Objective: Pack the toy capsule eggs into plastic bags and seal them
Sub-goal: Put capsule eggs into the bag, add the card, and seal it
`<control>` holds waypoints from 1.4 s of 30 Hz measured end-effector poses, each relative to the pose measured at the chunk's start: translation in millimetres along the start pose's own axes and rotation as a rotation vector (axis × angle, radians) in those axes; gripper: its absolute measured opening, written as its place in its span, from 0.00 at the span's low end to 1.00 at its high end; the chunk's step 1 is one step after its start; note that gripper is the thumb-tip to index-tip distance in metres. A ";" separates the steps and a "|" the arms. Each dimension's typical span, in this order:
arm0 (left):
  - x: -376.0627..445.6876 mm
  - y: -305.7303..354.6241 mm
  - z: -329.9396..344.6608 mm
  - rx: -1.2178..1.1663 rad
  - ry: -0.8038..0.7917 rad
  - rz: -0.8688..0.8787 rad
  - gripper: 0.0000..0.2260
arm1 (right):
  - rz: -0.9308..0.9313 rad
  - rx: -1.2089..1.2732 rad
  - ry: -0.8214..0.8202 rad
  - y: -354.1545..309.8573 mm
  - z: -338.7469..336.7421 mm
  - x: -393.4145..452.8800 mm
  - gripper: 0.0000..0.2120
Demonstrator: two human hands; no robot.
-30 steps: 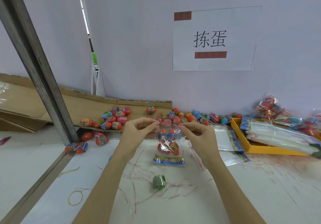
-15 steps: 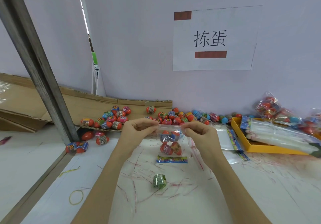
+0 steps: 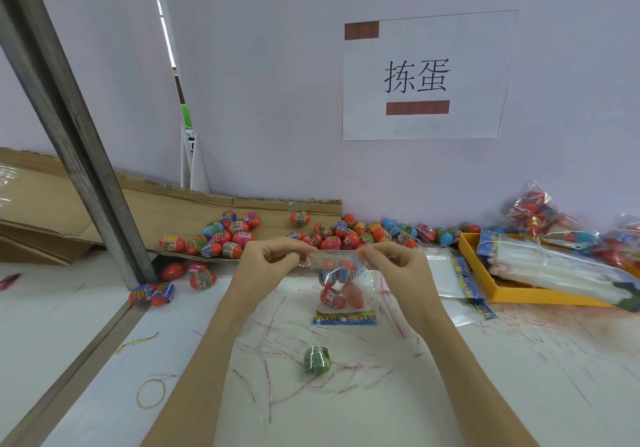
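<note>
Left hand (image 3: 273,261) and right hand (image 3: 391,263) each pinch a top corner of the clear plastic bag (image 3: 341,285) of red-and-blue capsule eggs (image 3: 341,296), stretching its mouth taut, probably for sealing, above the white worktop (image 3: 485,377).

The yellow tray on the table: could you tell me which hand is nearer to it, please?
Right. The right hand pinches the bag nearer the yellow tray; the left hand is farther off.

I see open table (image 3: 450,394) near-right — far side blocked by loose eggs (image 3: 346,235), yellow tray (image 3: 491,294) right, steel post (image 3: 79,155) left, green roll (image 3: 316,360) near-centre.
</note>
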State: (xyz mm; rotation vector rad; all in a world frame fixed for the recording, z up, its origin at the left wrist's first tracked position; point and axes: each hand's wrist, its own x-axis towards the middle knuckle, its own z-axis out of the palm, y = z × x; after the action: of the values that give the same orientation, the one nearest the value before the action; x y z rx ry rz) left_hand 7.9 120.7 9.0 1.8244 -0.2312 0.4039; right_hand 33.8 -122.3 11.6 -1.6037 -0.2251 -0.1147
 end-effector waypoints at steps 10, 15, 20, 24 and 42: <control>2.1 2.7 8.4 0.035 -0.045 -0.010 0.15 | -0.113 -0.123 0.009 -0.1 4.5 -1.5 0.08; -0.1 13.2 23.3 0.074 -0.158 -0.015 0.13 | -0.133 -0.087 -0.166 -3.6 8.7 -6.3 0.11; 5.2 7.8 27.1 0.018 0.018 -0.137 0.02 | -0.185 -0.257 0.044 2.3 12.5 -6.2 0.17; 8.2 3.3 20.6 -0.189 0.193 -0.231 0.03 | -0.138 -0.683 -0.062 12.2 7.1 -2.3 0.14; -0.4 14.2 31.5 -0.223 -0.297 -0.223 0.04 | 0.334 0.735 -0.276 -5.3 -7.1 3.5 0.17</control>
State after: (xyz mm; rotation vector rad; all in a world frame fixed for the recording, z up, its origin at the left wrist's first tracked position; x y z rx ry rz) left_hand 7.3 86.5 13.7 1.6624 -0.2622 -0.0502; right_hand 36.5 -129.0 17.8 -0.8977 -0.1797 0.4104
